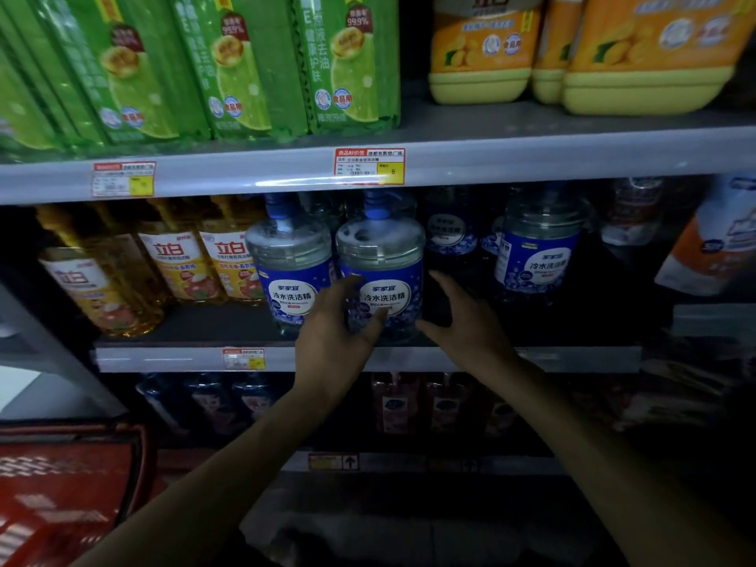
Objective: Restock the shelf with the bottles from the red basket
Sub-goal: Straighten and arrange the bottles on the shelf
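A clear bottle with a blue label and blue cap [380, 255] stands at the front edge of the middle shelf [163, 358], next to a matching bottle [288, 255] on its left. My left hand [339, 329] lies against the lower front of its label, thumb and fingers spread. To the bottle's right, my right hand [458, 317] hovers with fingers spread, thumb near the bottle's base; whether it touches is unclear. More of these bottles [536, 247] stand further right and behind. The red basket [61, 484] is at the lower left; its contents are not visible.
Yellow detergent bottles [180, 259] fill the left of the middle shelf. Green refill packs [229, 63] and orange jugs [638, 55] sit on the shelf above. Dark bottles [392, 403] line the shelf below. A dark gap lies between the front bottle and the right one.
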Demonstrator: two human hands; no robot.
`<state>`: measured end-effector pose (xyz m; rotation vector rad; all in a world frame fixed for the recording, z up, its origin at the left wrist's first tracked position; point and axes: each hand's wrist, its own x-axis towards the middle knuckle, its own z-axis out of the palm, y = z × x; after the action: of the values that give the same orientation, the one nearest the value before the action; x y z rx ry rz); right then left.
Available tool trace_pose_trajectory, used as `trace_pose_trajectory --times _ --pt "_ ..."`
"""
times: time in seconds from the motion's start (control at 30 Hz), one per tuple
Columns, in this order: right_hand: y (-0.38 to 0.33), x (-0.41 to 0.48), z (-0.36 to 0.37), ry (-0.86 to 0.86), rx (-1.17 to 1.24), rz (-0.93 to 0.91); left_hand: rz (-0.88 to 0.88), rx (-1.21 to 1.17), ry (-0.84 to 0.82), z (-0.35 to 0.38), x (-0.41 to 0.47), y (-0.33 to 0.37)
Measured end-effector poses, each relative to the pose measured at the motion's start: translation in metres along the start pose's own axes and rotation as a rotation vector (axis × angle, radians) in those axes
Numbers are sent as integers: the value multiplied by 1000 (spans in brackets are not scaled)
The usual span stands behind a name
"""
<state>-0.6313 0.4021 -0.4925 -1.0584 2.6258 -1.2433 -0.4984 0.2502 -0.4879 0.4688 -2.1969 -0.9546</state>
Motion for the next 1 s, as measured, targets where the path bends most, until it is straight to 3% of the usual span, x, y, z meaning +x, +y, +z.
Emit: trace_pose_trajectory --times 0.23,0.53,0.7,1.0 --pt "11 -7 -21 66 8 93 110 78 -97 38 -12 36" --pt "45 -5 -34 162 364 210 62 64 -132 106 8 55" --pt "60 20 -24 173 424 209 -73 -69 -108 146 31 51" --pt "82 78 4 215 547 233 -288 -518 42 201 74 26"
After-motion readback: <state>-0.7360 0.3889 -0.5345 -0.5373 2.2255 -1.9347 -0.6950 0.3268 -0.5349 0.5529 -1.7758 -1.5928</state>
